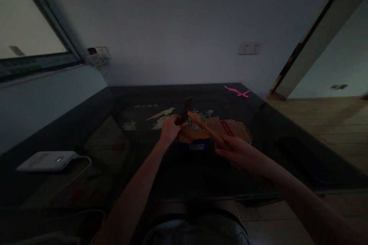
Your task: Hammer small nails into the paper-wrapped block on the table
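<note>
My left hand (170, 127) is closed on a dark, flat, narrow piece (186, 108) that stands up at a tilt above the table. Its exact kind is too dim to make out. Fingers wrapped round one end, my right hand (234, 151) grips a long light-wood stick-like tool (205, 128). The tool's far tip reaches up and left, close to the dark piece; whether they touch I cannot tell. Beneath both hands lies a brown patterned packet (217, 125) with a red band, and a blue item with a white label (196, 147) shows at its near edge.
The dark glossy table (135, 99) carries a printed picture. A white power bank (47, 161) with a white cable lies at the left. A pink strip (238, 91) is near the back edge, and a dark flat object (304, 159) sits at the right. Wall sockets (249, 48) are behind.
</note>
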`<state>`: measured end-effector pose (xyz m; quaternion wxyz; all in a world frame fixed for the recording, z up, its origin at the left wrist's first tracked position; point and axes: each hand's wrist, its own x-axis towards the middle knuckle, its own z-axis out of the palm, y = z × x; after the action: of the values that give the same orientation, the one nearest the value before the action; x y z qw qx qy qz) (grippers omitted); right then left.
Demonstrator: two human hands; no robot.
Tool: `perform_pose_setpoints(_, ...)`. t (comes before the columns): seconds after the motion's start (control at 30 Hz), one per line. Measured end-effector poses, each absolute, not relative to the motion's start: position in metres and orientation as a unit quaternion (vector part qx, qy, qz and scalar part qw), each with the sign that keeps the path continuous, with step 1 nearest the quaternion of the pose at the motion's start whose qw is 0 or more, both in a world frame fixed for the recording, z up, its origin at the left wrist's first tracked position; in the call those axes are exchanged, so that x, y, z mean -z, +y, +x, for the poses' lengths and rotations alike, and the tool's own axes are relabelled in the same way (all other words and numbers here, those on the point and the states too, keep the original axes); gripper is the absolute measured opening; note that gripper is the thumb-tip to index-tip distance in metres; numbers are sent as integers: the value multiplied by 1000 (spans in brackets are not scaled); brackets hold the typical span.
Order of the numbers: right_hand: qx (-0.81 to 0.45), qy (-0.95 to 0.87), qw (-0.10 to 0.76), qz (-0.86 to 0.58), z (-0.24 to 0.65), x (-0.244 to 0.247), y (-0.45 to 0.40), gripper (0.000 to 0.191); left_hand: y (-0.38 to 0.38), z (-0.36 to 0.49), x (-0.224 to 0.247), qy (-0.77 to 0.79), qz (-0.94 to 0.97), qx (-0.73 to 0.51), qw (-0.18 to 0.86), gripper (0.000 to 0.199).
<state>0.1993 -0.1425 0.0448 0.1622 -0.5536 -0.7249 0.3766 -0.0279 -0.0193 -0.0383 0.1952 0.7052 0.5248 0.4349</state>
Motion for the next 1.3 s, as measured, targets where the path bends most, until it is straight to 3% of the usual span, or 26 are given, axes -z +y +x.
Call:
perform_pose_setpoints(0.37, -390, -703, 209, -556, 208, -46, -149, 11, -23, -27, 32, 490, 732, -432, 193, 4)
perform_pose_setpoints(0.6, -338, -724, 212, -562, 212, -44, -149, 11, -22, -28, 33, 492, 734, -426, 193, 6)
perform_pose_setpoints(0.8, -370, -711, 212, -559, 212, -46, -151, 15, -19, -29, 40, 475, 739, -429, 210, 16)
perform_pose_setpoints(0.9, -367, -714, 218, -556, 213, -46, -151, 15, -19, -27, 39, 472, 742, -424, 218, 12)
perform_pose_setpoints(1.3, -377, -704, 170, -578, 212, -53, -148, 9, -13, -25, 42, 479, 735, -415, 240, 11)
